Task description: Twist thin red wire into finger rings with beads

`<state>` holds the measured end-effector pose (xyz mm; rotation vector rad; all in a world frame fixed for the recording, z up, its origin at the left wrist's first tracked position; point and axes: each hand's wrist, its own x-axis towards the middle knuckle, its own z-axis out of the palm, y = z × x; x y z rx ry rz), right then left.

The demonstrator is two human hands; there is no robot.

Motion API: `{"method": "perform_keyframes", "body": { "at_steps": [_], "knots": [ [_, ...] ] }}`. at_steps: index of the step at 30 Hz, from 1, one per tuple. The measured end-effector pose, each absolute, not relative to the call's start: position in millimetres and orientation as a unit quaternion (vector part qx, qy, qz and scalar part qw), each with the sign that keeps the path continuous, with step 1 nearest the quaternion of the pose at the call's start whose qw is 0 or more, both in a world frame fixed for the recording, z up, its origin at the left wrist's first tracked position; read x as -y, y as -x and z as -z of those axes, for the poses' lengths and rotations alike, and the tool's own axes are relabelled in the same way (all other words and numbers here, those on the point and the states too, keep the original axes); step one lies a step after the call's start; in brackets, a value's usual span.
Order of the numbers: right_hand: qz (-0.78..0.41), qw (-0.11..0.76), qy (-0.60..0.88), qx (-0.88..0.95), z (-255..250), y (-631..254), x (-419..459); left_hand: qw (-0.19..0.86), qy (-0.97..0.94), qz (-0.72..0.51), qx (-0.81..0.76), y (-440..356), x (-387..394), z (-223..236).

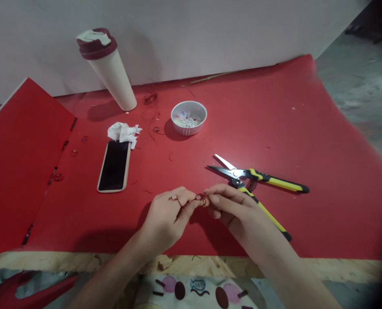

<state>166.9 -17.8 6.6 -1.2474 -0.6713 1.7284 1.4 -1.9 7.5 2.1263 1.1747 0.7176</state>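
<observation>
My left hand (167, 214) pinches a small wire ring with a pale bead (198, 197) between thumb and fingers. From the other side, my right hand (239, 208) has its fingertips closed on the thin reddish wire of the same ring; the exact grip is too small to make out. Another wire ring with a bead (174, 198) is worn on a finger of the left hand. Just beyond the right hand lie open shears (234, 172) with yellow and black handles, one handle passing close behind that hand.
A white bowl of beads (188, 128) stands mid-table near a wire tangle (150, 99). To the left are a phone (114, 166), crumpled tissue (122, 131), a tall lidded tumbler (115, 79) and several wire rings (59, 177) beside a red folded board (26, 171).
</observation>
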Motion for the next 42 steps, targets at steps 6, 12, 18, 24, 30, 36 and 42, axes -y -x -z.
{"method": "perform_keyframes", "body": {
  "at_steps": [6,12,18,24,30,36,42],
  "knots": [
    [-0.625,0.427,0.534,0.376,-5.6,-166.4,23.2,0.286,-0.793,-0.274,-0.463,-2.5,2.2,-4.5],
    [-0.647,0.408,0.542,0.350,-7.6,-162.2,21.0,0.276,-0.787,-0.267,-0.483,-3.9,2.1,-4.4],
    [-0.475,0.392,0.593,0.519,-13.6,-157.7,21.8,0.324,-0.774,-0.267,-0.474,-5.1,2.7,-3.1],
    [-0.108,0.478,0.548,0.678,-6.4,-150.6,29.0,0.408,-0.726,-0.267,-0.486,-5.3,3.6,-8.2],
    [-0.241,0.513,0.608,0.556,-3.1,-139.7,37.9,0.297,-0.778,-0.306,-0.462,-7.2,6.8,-3.9],
    [-0.566,0.573,0.568,0.170,2.4,-126.6,41.1,0.067,-0.841,-0.309,-0.438,-11.5,9.1,9.2],
    [-0.702,0.515,0.489,0.058,-11.3,-134.2,36.5,0.146,-0.813,-0.328,-0.457,-9.6,7.8,4.2]
  ]
}}
